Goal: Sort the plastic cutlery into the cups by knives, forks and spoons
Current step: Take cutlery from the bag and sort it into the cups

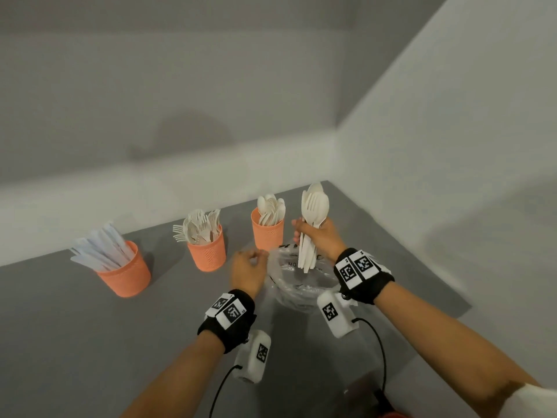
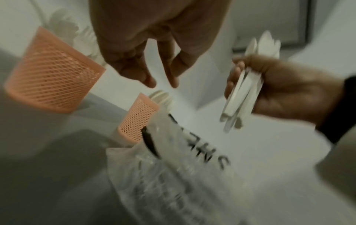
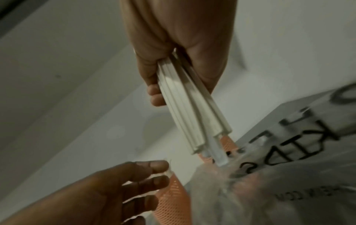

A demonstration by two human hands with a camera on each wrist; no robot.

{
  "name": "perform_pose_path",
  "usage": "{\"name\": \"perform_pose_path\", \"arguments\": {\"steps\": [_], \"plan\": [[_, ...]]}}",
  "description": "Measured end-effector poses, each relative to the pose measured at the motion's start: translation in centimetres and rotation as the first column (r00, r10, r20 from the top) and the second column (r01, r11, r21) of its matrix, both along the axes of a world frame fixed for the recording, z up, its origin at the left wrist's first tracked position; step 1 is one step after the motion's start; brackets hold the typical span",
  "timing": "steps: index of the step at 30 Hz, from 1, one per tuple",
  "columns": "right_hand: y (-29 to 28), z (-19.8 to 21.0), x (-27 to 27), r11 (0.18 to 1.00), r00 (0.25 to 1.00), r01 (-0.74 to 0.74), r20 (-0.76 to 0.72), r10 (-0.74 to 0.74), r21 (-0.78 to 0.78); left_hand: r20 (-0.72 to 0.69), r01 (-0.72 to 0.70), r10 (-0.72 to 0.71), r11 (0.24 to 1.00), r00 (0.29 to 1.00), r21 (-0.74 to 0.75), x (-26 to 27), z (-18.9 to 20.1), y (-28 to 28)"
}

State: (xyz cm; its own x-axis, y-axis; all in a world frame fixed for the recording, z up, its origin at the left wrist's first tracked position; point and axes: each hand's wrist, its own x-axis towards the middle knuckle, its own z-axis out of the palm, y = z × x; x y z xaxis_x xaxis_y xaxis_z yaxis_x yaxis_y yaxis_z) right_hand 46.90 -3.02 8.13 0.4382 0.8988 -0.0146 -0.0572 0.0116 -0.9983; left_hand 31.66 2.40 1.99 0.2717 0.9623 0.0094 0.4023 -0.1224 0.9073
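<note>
Three orange mesh cups stand in a row on the grey table. The left cup point(image 1: 124, 271) holds knives, the middle cup point(image 1: 208, 253) forks, and the right cup point(image 1: 268, 235) spoons. My right hand point(image 1: 312, 233) grips a bundle of white plastic cutlery point(image 1: 312, 212) upright by the handles; spoon bowls and fork tines show at its top. The bundle's handle ends point(image 3: 194, 118) hang just above a clear plastic bag point(image 1: 301, 285). My left hand point(image 1: 251, 262) hovers at the bag's left edge, fingers relaxed, holding nothing. In the left wrist view its fingers point(image 2: 146, 76) hang loose over the bag point(image 2: 183, 170).
White walls close the table point(image 1: 75, 327) in at the back and on the right, with the cups close to the back wall. The printed bag lies crumpled in front of the spoon cup point(image 2: 136, 117). Wrist camera cables trail near the table's front edge.
</note>
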Motion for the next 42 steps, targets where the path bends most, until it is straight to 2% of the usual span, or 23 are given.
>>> {"name": "perform_pose_path", "arguments": {"steps": [1, 2, 4, 5, 6, 8, 10, 12, 14, 17, 18, 20, 23, 26, 29, 31, 33, 35, 37, 39, 40, 42], "plan": [[0.3, 0.2, -0.7, 1.000, 0.999, 0.003, -0.047, -0.002, 0.017, 0.152, -0.044, 0.060, 0.993, 0.987, -0.108, -0.6, 0.5, -0.1], [0.7, 0.4, -1.5, 0.999, 0.996, -0.001, -0.092, 0.004, 0.040, 0.295, -0.027, 0.113, 0.960, 0.949, -0.279, -1.2, 0.9, -0.2], [1.6, 0.6, -3.7, 0.997, 0.988, -0.009, -0.151, 0.021, 0.079, 0.497, 0.136, 0.229, 0.793, 0.837, -0.594, -2.7, 1.7, -0.7], [2.0, 0.7, -4.9, 0.996, 0.988, -0.015, -0.153, 0.029, 0.092, 0.540, 0.220, 0.278, 0.697, 0.794, -0.682, -3.5, 1.8, -0.9], [2.5, 0.6, -6.0, 0.994, 0.989, -0.023, -0.146, 0.038, 0.103, 0.562, 0.280, 0.319, 0.621, 0.763, -0.732, -4.1, 1.8, -1.0], [3.4, 0.4, -8.3, 0.992, 0.991, -0.048, -0.120, 0.061, 0.113, 0.595, 0.343, 0.396, 0.544, 0.699, -0.766, -5.1, 2.0, -1.0], [4.0, -0.2, -10.4, 0.993, 0.992, -0.074, -0.098, 0.083, 0.094, 0.661, 0.403, 0.461, 0.541, 0.592, -0.738, -6.0, 2.4, -0.7], [4.3, -0.9, -12.2, 0.993, 0.991, -0.096, -0.082, 0.101, 0.068, 0.707, 0.428, 0.453, 0.575, 0.543, -0.697, -6.9, 3.1, -0.6], [4.8, -1.7, -13.6, 0.994, 0.991, -0.100, -0.083, 0.103, 0.037, 0.701, 0.402, 0.399, 0.607, 0.591, -0.685, -7.8, 3.4, -0.6], [5.8, -2.8, -14.7, 0.991, 0.980, -0.132, -0.154, 0.126, -0.033, 0.633, 0.362, 0.254, 0.643, 0.731, -0.675, -9.6, 3.4, -0.6], [6.1, -3.2, -14.9, 0.984, 0.969, -0.171, -0.190, 0.158, -0.051, 0.586, 0.319, 0.206, 0.677, 0.784, -0.664, -10.2, 3.3, -0.5], [6.1, -3.6, -15.1, 0.956, 0.938, -0.276, -0.244, 0.245, -0.102, 0.526, 0.255, 0.120, 0.771, 0.842, -0.584, -11.2, 3.5, 0.0], [5.3, -3.7, -15.5, 0.842, 0.825, -0.516, -0.355, 0.440, -0.155, 0.476, 0.276, -0.042, 0.857, 0.879, -0.435, -11.8, 3.8, 0.8], [4.4, -3.4, -16.1, 0.678, 0.688, -0.708, -0.403, 0.603, -0.196, 0.496, 0.332, -0.089, 0.841, 0.864, -0.428, -11.8, 4.2, 1.2], [3.8, -3.5, -16.3, 0.581, 0.625, -0.779, -0.368, 0.689, -0.236, 0.507, 0.310, -0.057, 0.848, 0.860, -0.431, -11.8, 4.4, 1.0], [3.6, -3.4, -16.0, 0.563, 0.632, -0.775, -0.311, 0.710, -0.288, 0.461, 0.241, -0.039, 0.889, 0.887, -0.389, -11.6, 4.2, 1.0], [3.6, -3.2, -15.9, 0.598, 0.674, -0.727, -0.186, 0.715, -0.338, 0.362, 0.115, 0.015, 0.935, 0.932, -0.335, -11.2, 4.1, 0.9], [3.6, -3.3, -16.2, 0.718, 0.757, -0.627, -0.019, 0.653, -0.302, 0.313, -0.046, 0.141, 0.955, 0.939, -0.293, -10.6, 4.2, 0.9], [4.0, -3.7, -16.8, 0.819, 0.841, -0.508, 0.052, 0.539, -0.267, 0.329, -0.164, 0.263, 0.940, 0.907, -0.300, -9.8, 4.3, 0.9], [4.1, -3.9, -17.6, 0.872, 0.895, -0.412, 0.066, 0.442, -0.264, 0.320, -0.202, 0.307, 0.925, 0.896, -0.322, -9.2, 4.6, 0.9], [4.2, -4.1, -17.8, 0.887, 0.916, -0.371, 0.046, 0.398, -0.274, 0.299, -0.184, 0.285, 0.928, 0.910, -0.325, -9.1, 4.6, 1.2], [4.3, -4.3, -17.6, 0.892, 0.937, -0.349, -0.079, 0.341, -0.286, 0.239, -0.061, 0.140, 0.949, 0.961, -0.308, -9.2, 4.8, 1.5]]}}
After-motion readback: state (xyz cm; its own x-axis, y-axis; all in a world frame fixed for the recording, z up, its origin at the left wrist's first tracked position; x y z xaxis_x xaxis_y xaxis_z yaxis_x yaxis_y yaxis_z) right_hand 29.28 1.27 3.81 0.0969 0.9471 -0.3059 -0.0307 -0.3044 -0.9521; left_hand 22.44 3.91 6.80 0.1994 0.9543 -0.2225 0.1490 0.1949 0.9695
